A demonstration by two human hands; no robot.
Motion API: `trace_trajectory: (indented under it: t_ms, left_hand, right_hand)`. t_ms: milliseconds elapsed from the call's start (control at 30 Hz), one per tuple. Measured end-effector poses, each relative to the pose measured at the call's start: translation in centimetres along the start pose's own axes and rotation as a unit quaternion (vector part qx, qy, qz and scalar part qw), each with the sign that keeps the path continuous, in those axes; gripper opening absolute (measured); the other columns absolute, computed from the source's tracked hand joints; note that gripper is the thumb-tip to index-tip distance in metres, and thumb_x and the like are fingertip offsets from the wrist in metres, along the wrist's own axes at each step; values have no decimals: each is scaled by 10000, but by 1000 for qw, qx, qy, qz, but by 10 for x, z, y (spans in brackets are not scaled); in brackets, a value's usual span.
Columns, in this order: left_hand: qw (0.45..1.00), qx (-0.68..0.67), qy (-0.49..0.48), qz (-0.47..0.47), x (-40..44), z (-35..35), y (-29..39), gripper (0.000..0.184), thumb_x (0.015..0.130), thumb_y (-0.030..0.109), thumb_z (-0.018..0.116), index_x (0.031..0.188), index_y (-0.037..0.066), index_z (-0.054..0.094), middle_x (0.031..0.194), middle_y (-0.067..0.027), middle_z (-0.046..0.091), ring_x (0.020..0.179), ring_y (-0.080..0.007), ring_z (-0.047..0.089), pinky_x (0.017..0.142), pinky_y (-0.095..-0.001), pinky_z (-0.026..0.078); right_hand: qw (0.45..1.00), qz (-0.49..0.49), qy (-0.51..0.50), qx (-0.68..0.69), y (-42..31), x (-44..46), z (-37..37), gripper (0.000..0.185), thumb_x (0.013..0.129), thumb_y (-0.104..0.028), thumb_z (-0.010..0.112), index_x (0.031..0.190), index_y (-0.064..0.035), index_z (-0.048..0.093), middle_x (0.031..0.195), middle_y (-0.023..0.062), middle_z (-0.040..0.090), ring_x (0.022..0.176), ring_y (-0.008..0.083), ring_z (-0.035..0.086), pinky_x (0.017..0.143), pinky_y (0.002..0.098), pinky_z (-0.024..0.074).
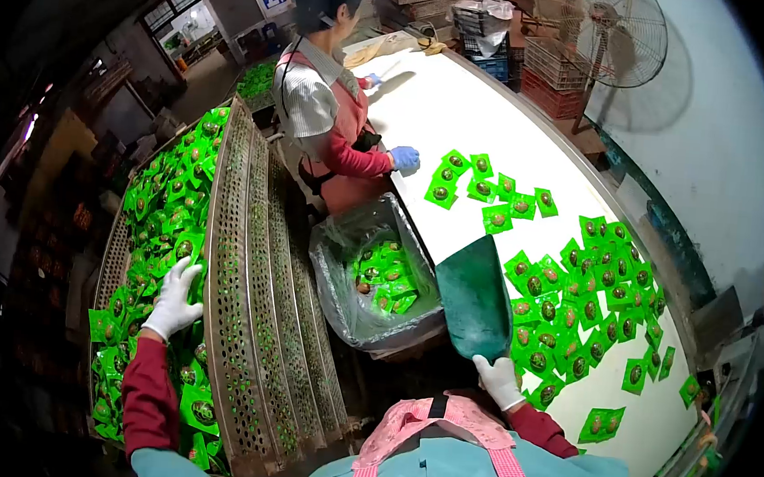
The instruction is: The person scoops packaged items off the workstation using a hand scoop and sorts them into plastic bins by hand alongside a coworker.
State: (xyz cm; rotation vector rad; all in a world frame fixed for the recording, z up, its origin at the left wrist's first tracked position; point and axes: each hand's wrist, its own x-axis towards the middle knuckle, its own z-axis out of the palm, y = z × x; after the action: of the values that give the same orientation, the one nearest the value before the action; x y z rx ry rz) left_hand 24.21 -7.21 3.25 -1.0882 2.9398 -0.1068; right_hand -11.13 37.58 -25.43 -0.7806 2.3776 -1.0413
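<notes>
My left hand point(176, 300), in a white glove, has its fingers apart over a heap of green packets point(188, 247) in a perforated metal bin point(239, 317). Whether it touches them I cannot tell. In my white-gloved right hand point(499, 381) is the handle of a dark green scoop point(475, 298), whose blade looks bare. The scoop reaches over the near edge of a bright white table point(490, 91). More green packets point(573, 296) are spread flat on that table, to the right of the scoop.
Between bin and table stands a plastic-lined crate point(371, 331) with several packets inside. A co-worker point(324, 110) with a blue-gloved hand point(404, 158) at the table's edge stands beyond it. Stacked crates point(555, 69) and a large fan point(622, 38) are at the far right.
</notes>
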Motion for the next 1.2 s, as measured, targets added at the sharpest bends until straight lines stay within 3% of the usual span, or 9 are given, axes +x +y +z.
trace_trajectory:
  t_ms: [100,300,367,667,767,967,1067,1133,1200]
  left_hand:
    - [990,-122,55,53,20,30,-5,691,729,106,682,1356,75,393,1340,-204,386,1239,-357,405,1072,-381,340]
    - [991,-95,98,4,0,11,1,499,684,-49,596,1163,66,514,1100,-171,492,1079,-362,490,946,-376,424]
    - [994,-53,96,-19,-14,-2,18,496,655,-71,597,1132,48,533,1124,-170,491,1098,-356,489,962,-360,422]
    - [982,-115,-150,-8,-47,19,11,775,791,242,661,1419,-10,282,1444,-233,306,1376,-352,243,1134,-358,207]
    - [852,-475,-150,-159,-42,-7,48,867,727,167,676,1463,29,238,1440,-141,357,1368,-248,277,1107,-328,244]
    - [785,-578,-118,-190,-48,-18,74,870,706,159,638,1477,83,242,1389,-69,419,1230,-232,429,1033,-324,339]
    - [929,-210,-130,-275,-36,10,61,931,744,326,670,1479,59,165,1379,-133,440,1244,-312,431,1027,-381,349]
    - [942,151,-141,-263,-15,15,78,980,754,389,680,1471,14,128,1462,-196,320,1344,-347,315,1070,-437,293]
    - [953,248,-25,-170,10,21,82,1012,734,418,705,1464,-2,143,1484,-183,272,1361,-335,269,1096,-434,248]
  right_hand:
    - [992,63,-56,99,-19,6,-13,613,849,-464,609,462,10,580,413,106,533,400,226,568,477,369,471]
    - [983,-154,6,-97,16,19,-33,601,835,-517,593,674,61,640,615,253,608,652,404,631,631,454,507]
    - [996,-47,-23,-78,25,17,-37,577,832,-502,597,756,67,647,677,290,604,712,438,621,638,475,497]
    - [995,11,-76,71,24,-7,-30,599,829,-489,609,550,41,619,472,128,570,459,267,596,512,400,475]
    - [997,28,-51,51,35,-1,-9,622,823,-515,611,553,45,624,476,148,574,475,290,609,536,407,485]
    - [981,-54,104,156,37,2,-17,480,860,-421,610,669,18,648,578,125,619,554,260,627,594,373,494]
    - [964,27,-1,264,43,7,-40,298,882,-298,613,789,-17,637,663,70,625,550,189,579,569,324,470]
    - [921,97,-96,365,56,21,-54,246,873,-262,620,748,-51,598,611,6,556,493,118,496,495,279,410]
    - [912,152,-110,364,57,26,-68,218,872,-256,614,798,-52,591,611,7,542,517,111,496,500,285,413]
